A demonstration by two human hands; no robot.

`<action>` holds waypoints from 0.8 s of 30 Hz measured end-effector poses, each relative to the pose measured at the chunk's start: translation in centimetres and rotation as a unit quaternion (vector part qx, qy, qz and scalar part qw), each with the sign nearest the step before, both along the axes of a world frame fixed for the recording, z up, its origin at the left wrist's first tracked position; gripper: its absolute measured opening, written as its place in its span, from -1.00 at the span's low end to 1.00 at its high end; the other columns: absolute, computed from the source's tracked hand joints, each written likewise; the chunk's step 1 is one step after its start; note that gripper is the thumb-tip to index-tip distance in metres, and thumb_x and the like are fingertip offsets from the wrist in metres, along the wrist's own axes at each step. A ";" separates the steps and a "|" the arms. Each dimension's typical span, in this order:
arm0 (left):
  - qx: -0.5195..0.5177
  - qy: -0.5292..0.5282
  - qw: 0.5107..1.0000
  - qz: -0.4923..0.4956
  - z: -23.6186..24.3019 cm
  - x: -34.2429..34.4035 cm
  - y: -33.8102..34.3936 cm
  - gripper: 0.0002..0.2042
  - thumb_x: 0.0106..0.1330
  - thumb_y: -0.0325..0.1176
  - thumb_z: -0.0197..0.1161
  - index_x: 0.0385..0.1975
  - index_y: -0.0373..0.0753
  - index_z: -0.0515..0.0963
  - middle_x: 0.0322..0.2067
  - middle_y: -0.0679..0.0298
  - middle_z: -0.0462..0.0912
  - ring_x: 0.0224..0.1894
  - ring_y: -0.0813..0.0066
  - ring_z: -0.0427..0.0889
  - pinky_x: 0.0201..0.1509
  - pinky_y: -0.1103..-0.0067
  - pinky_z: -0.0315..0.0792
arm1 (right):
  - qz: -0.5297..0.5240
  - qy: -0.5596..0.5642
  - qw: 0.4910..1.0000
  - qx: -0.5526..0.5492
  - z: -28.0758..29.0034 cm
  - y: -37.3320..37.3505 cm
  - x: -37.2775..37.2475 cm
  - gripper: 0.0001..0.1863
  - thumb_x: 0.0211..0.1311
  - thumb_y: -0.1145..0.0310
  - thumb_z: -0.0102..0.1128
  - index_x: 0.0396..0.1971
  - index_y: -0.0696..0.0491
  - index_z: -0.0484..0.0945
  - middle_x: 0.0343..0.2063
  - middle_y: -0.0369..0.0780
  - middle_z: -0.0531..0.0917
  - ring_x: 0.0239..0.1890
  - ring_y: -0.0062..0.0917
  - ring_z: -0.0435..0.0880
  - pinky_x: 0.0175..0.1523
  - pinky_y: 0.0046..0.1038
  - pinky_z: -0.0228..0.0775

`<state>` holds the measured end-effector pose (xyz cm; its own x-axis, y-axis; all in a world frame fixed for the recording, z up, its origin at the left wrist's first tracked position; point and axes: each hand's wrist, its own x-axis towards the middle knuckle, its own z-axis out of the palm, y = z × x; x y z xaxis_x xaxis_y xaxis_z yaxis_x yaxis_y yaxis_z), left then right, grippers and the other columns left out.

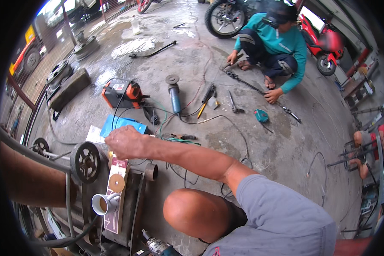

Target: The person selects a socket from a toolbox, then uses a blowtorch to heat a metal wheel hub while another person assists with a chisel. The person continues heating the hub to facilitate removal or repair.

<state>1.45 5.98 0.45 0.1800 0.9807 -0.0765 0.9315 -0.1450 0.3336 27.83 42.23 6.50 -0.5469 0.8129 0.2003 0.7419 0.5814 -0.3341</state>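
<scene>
The long brown and white card pack of round cutting discs point(116, 187) lies on a dark metal machine frame point(134, 205) at about 7 o'clock in the view, and the right hand point(124, 142) rests curled over its top end. The fingers are bent down, so I cannot tell if the grip is holding the pack or only touching it. The left hand is out of sight past the left edge; only the bare left forearm point(34, 177) shows at 9 o'clock, so its grip cannot be told. A small black spoked wheel point(85, 162) stands just left of the pack, and a white mug with brown drink point(104, 203) sits below the wheel, close by the pack. A flat blue folder point(123, 124) lies on the wet grey concrete floor point(260, 141) just above the hand. Farther up, near 12 o'clock, lie an orange and black welding box point(121, 93) and a blue angle grinder point(174, 94), well apart from the hand. At 1 o'clock a person in a teal shirt point(274, 47) squats over a long thin metal rod point(260, 90).
</scene>
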 end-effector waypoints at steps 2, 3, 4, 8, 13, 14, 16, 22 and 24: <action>0.011 -0.006 1.000 -0.017 0.0 0.3 0.4 -0.60 0.14 -0.20 0.44 -0.05 -0.21 0.61 -0.20 0.04 0.68 -0.06 0.03 0.63 0.07 0.19 0.46 | 0.006 0.071 0.997 0.013 4.0 -4.5 1.7 -0.72 0.20 0.35 0.27 -0.16 0.21 0.61 -0.19 -0.02 0.72 -0.15 -0.07 0.78 -0.08 -0.03 0.62; 0.015 -0.009 1.000 -0.025 0.0 0.5 0.6 -0.60 0.13 -0.20 0.45 -0.05 -0.21 0.61 -0.20 0.04 0.68 -0.07 0.03 0.62 0.06 0.19 0.46 | 0.013 0.101 0.995 0.024 5.2 -6.2 2.4 -0.73 0.23 0.35 0.26 -0.17 0.21 0.60 -0.20 -0.03 0.71 -0.17 -0.08 0.78 -0.09 -0.05 0.62; 0.019 -0.011 0.999 -0.031 0.1 0.5 0.7 -0.60 0.12 -0.20 0.45 -0.06 -0.21 0.60 -0.21 0.04 0.68 -0.08 0.02 0.62 0.05 0.19 0.46 | 0.024 0.131 0.990 0.034 6.0 -7.6 2.9 -0.75 0.25 0.34 0.25 -0.18 0.21 0.59 -0.22 -0.04 0.70 -0.18 -0.09 0.77 -0.11 -0.06 0.62; 0.032 -0.027 0.998 -0.054 -0.1 1.0 1.3 -0.58 0.07 -0.21 0.46 -0.09 -0.22 0.59 -0.24 0.06 0.66 -0.11 0.01 0.61 0.00 0.19 0.47 | 0.065 0.171 0.980 0.083 8.1 -11.9 3.9 -0.81 0.34 0.37 0.21 -0.23 0.20 0.58 -0.27 -0.06 0.68 -0.25 -0.12 0.76 -0.17 -0.14 0.62; 0.045 -0.050 0.996 -0.058 -0.6 0.6 0.9 -0.57 0.02 -0.21 0.48 -0.12 -0.23 0.57 -0.27 0.09 0.65 -0.15 -0.02 0.60 -0.05 0.20 0.47 | 0.086 0.208 0.968 0.111 7.0 -13.2 3.0 -0.82 0.29 0.34 0.23 -0.27 0.16 0.61 -0.37 -0.09 0.68 -0.29 -0.18 0.77 -0.20 -0.18 0.63; 0.050 -0.052 0.996 -0.051 -0.5 0.4 0.4 -0.56 0.00 -0.21 0.48 -0.13 -0.23 0.57 -0.28 0.09 0.65 -0.16 -0.02 0.60 -0.06 0.20 0.47 | 0.084 0.219 0.963 0.130 6.4 -12.7 2.9 -0.84 0.25 0.34 0.25 -0.31 0.12 0.63 -0.39 -0.10 0.69 -0.28 -0.19 0.78 -0.20 -0.18 0.63; 0.057 -0.068 0.994 -0.057 -0.1 -0.1 -0.7 -0.56 -0.02 -0.21 0.49 -0.14 -0.24 0.56 -0.29 0.10 0.64 -0.18 -0.03 0.59 -0.08 0.20 0.48 | 0.008 0.136 0.956 0.258 4.4 -11.4 3.9 -0.86 0.21 0.30 0.26 -0.35 0.06 0.65 -0.42 -0.11 0.71 -0.29 -0.19 0.78 -0.20 -0.19 0.63; 0.026 -0.039 0.998 -0.043 0.6 0.7 -2.9 -0.56 -0.10 -0.23 0.52 -0.19 -0.23 0.58 -0.32 0.15 0.63 -0.22 0.01 0.59 -0.14 0.23 0.48 | -0.188 0.130 0.973 -0.014 -4.0 2.4 11.8 -0.64 0.42 0.17 0.14 -0.11 0.13 0.74 -0.15 0.02 0.77 -0.02 -0.06 0.75 0.15 -0.15 0.53; 0.019 -0.020 0.999 -0.022 0.5 0.4 -3.8 -0.56 -0.11 -0.25 0.52 -0.19 -0.22 0.60 -0.32 0.15 0.63 -0.22 0.02 0.58 -0.16 0.24 0.47 | -0.184 0.093 0.970 -0.127 -5.9 5.1 10.8 -0.65 0.37 0.19 0.11 -0.12 0.10 0.76 -0.09 0.05 0.75 0.02 -0.01 0.73 0.18 -0.11 0.53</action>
